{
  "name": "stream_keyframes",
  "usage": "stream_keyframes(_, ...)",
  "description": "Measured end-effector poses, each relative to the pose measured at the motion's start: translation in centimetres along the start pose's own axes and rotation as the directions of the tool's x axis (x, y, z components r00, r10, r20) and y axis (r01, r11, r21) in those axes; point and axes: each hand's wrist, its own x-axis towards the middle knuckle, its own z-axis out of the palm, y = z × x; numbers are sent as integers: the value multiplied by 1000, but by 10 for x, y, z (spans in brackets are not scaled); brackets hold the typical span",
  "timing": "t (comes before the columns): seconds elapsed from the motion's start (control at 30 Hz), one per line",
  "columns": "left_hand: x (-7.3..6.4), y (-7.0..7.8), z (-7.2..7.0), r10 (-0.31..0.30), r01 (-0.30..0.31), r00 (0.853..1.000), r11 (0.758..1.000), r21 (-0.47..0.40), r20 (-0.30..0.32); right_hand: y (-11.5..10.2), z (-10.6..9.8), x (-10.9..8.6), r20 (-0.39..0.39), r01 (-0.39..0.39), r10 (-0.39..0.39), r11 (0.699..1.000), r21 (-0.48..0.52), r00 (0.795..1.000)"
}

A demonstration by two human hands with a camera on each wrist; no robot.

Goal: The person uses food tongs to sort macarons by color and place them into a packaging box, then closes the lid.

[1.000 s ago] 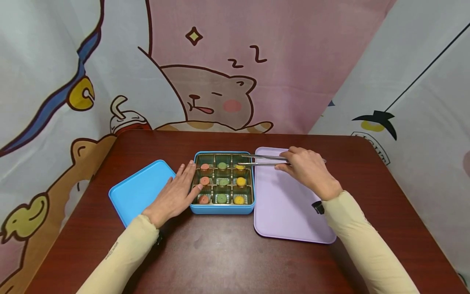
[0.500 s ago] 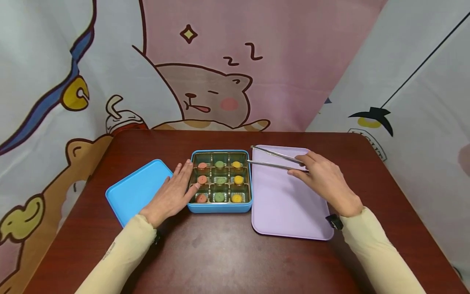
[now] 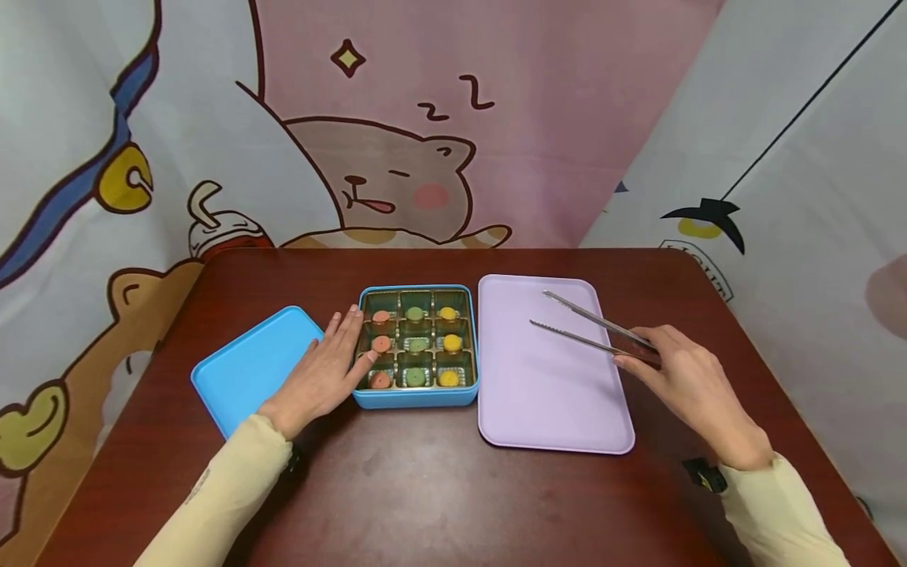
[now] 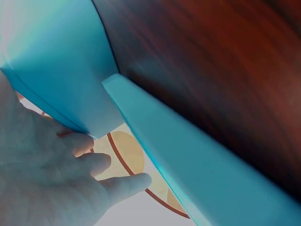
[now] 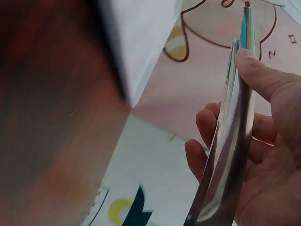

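Metal tongs (image 3: 602, 331) are pinched between the thumb and fingers of my right hand (image 3: 690, 386), their arms apart with nothing between the tips. They hang over the right part of a lilac tray (image 3: 553, 394); the right wrist view shows the tongs (image 5: 225, 141) running along the palm. My left hand (image 3: 322, 378) rests with straight fingers against the left side of a blue box (image 3: 414, 399), the thumb over its rim. Inside, a gold divided insert holds one small round piece per compartment: pink ones (image 3: 380, 343) left, green ones (image 3: 416, 376) middle, yellow ones (image 3: 452, 342) right.
A blue lid (image 3: 248, 370) lies at an angle on the brown table (image 3: 397, 488), left of the box and partly behind my left hand. The lilac tray stands close to the box's right side. A printed cloth (image 3: 553, 118) hangs behind the table's far edge.
My right hand has drawn the tongs away from the box's upper right compartment, rightward and toward me across the tray. The tongs' tips have spread. My left hand stays at the box.
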Motion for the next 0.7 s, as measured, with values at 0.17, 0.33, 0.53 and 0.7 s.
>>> stream_keyframes(0.17,1,0,0,2,-2,1000,1000,-3,0,21,-8,-22,18,-67,68,997,-35,998)
stream_keyframes(0.33,-1,-1,1,0,0,1000,1000,6,5,40,-11,-40,29,-110,112,993,-51,993)
stream_keyframes(0.53,-2,-1,1,11,-11,1000,1000,2,-9,62,-14,-50,89,-183,187,982,-53,978)
stream_keyframes(0.7,-1,-1,1,20,-20,1000,1000,-1,-15,81,-15,-53,172,-257,259,966,-33,950)
